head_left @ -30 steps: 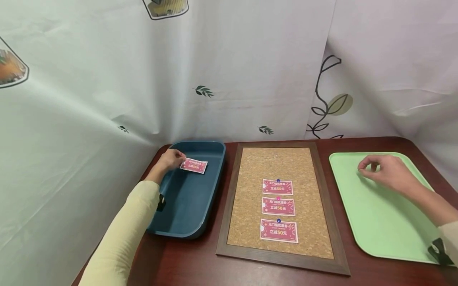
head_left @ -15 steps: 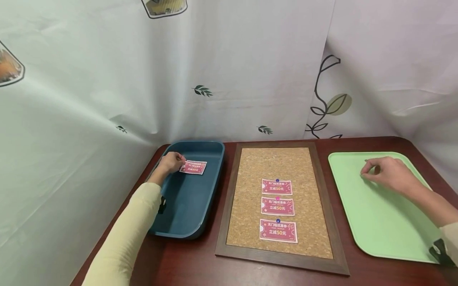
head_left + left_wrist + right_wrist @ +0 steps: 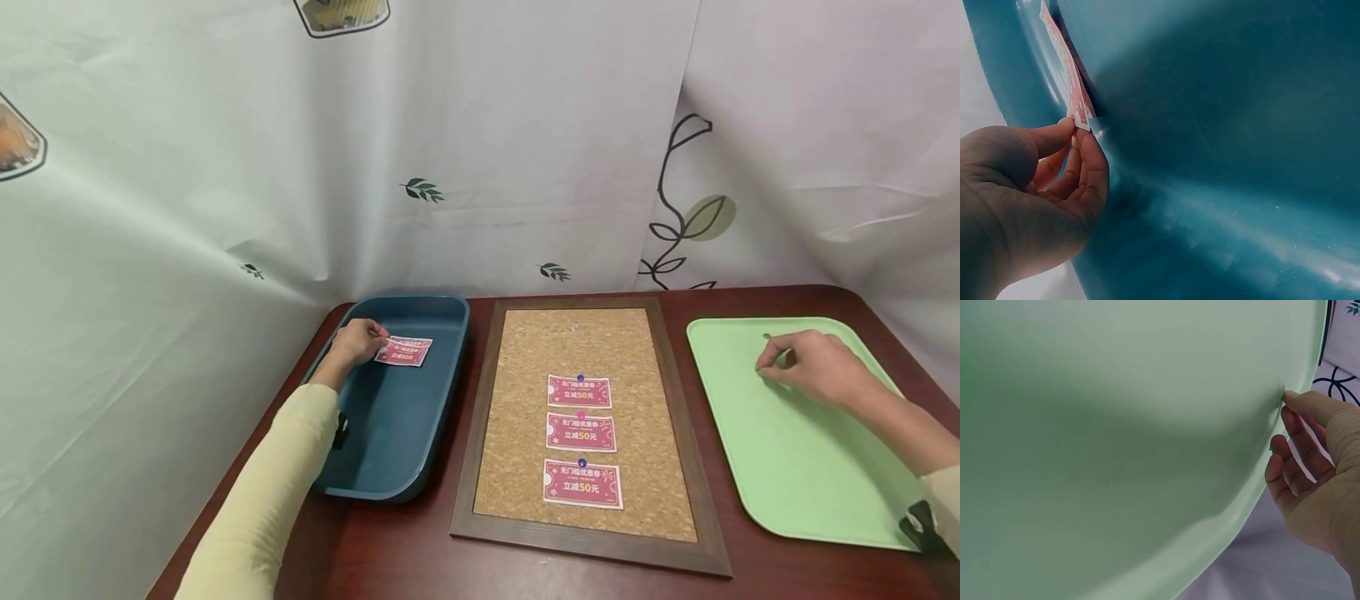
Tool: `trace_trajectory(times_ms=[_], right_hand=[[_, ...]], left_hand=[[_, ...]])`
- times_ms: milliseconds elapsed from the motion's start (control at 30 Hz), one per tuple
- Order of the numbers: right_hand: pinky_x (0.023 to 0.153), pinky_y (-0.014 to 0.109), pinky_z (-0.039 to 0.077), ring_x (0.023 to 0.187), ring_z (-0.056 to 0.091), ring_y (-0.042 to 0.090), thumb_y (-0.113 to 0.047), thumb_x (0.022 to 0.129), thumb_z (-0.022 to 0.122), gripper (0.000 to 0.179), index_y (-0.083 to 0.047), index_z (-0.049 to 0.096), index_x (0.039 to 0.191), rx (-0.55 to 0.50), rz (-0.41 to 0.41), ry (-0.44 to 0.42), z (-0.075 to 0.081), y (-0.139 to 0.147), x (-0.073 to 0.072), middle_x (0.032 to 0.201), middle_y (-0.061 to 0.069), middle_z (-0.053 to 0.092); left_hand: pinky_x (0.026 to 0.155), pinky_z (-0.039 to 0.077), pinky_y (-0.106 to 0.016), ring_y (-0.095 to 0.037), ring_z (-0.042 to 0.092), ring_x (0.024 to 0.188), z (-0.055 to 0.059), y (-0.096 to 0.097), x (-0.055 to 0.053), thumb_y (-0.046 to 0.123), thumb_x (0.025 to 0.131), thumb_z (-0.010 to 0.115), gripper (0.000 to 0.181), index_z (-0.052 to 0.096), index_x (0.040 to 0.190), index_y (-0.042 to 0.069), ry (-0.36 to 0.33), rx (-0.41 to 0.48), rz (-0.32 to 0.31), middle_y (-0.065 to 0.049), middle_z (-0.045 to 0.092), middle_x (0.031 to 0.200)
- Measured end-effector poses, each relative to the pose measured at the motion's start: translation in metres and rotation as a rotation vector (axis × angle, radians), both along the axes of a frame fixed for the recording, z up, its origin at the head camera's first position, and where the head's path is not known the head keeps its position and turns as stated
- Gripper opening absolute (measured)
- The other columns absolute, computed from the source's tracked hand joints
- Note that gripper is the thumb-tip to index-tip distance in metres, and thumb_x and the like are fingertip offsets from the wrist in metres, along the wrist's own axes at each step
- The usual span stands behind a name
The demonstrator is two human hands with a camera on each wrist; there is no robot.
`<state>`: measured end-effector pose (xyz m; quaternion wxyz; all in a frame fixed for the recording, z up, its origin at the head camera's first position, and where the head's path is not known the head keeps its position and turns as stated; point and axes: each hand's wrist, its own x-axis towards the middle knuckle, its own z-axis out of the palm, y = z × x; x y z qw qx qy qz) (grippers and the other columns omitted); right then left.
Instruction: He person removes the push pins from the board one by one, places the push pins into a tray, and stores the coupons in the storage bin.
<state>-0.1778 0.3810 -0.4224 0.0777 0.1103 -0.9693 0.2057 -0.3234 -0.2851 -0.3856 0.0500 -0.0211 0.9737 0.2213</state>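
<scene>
Inside the blue tray [image 3: 375, 433], my left hand [image 3: 358, 342] pinches a pink paper coupon [image 3: 405, 354] by its left end, between thumb and fingertips. Another coupon's edge shows just behind it. The left wrist view has the pinched coupon [image 3: 1074, 87] edge-on, standing out from the fingertips. Over the far part of the green tray [image 3: 795, 467], my right hand [image 3: 813, 364] is low with curled fingers, thumb and index tips close together. A tiny dark spot shows at the thumb tip; whether it is held is unclear. A small green object [image 3: 767, 336] lies beyond the fingers.
A cork board [image 3: 517, 450] in a brown frame lies between the trays. It bears three coupons, a far one [image 3: 580, 393], a middle one [image 3: 581, 432] and a near one [image 3: 582, 485], each pinned at its top. A printed cloth [image 3: 480, 150] hangs behind the table.
The pinched coupon has dropped slightly, and the edge of another now shows behind it. My right hand has shifted slightly right and down, and the small green object has come into sight.
</scene>
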Motion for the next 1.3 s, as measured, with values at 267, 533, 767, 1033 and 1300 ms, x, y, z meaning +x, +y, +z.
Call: trace_trajectory(times_ms=[267, 533, 767, 1033, 1300], right_hand=[[0.058, 0.031, 0.041, 0.067, 0.052, 0.006, -0.008, 0.084, 0.086, 0.012, -0.016, 0.077, 0.083, 0.010, 0.001, -0.013, 0.000, 0.001, 0.000, 0.082, 0.004, 0.071], [0.058, 0.030, 0.041, 0.068, 0.051, 0.005, -0.013, 0.085, 0.088, 0.008, -0.016, 0.081, 0.086, 0.027, -0.002, -0.010, 0.001, 0.002, 0.002, 0.078, -0.006, 0.070], [0.057, 0.030, 0.043, 0.067, 0.052, -0.002, -0.013, 0.084, 0.089, 0.008, -0.016, 0.082, 0.086, 0.050, -0.008, 0.030, 0.001, 0.005, 0.002, 0.078, -0.004, 0.073], [0.055, 0.030, 0.044, 0.067, 0.057, -0.001, -0.013, 0.087, 0.086, 0.005, -0.013, 0.084, 0.092, 0.056, -0.037, 0.034, 0.003, 0.009, 0.002, 0.082, 0.003, 0.077], [0.055, 0.036, 0.045, 0.096, 0.067, 0.047, -0.012, 0.091, 0.080, 0.013, -0.006, 0.083, 0.102, 0.046, -0.091, -0.034, 0.006, 0.014, 0.000, 0.107, 0.025, 0.076]], left_hand=[[0.100, 0.049, -0.053, -0.038, 0.061, 0.107, -0.003, 0.000, 0.002, 0.017, 0.107, 0.063, 0.021, 0.070, 0.116, -0.001, 0.014, -0.009, 0.014, -0.025, 0.070, 0.121], [0.101, 0.049, -0.054, -0.040, 0.059, 0.112, -0.006, -0.001, 0.000, 0.019, 0.107, 0.064, 0.024, 0.071, 0.117, -0.001, 0.023, -0.023, 0.028, -0.024, 0.070, 0.124], [0.103, 0.047, -0.056, -0.041, 0.058, 0.115, -0.006, -0.001, 0.000, 0.019, 0.108, 0.061, 0.025, 0.071, 0.118, -0.002, 0.017, -0.026, 0.020, -0.024, 0.069, 0.125], [0.103, 0.047, -0.055, -0.042, 0.058, 0.116, -0.003, 0.001, 0.002, 0.019, 0.109, 0.060, 0.025, 0.071, 0.118, -0.002, 0.029, -0.017, 0.024, -0.025, 0.069, 0.126], [0.103, 0.047, -0.056, -0.041, 0.059, 0.116, -0.004, 0.003, 0.002, 0.018, 0.109, 0.059, 0.022, 0.069, 0.116, 0.000, 0.052, 0.006, 0.023, -0.024, 0.069, 0.125]])
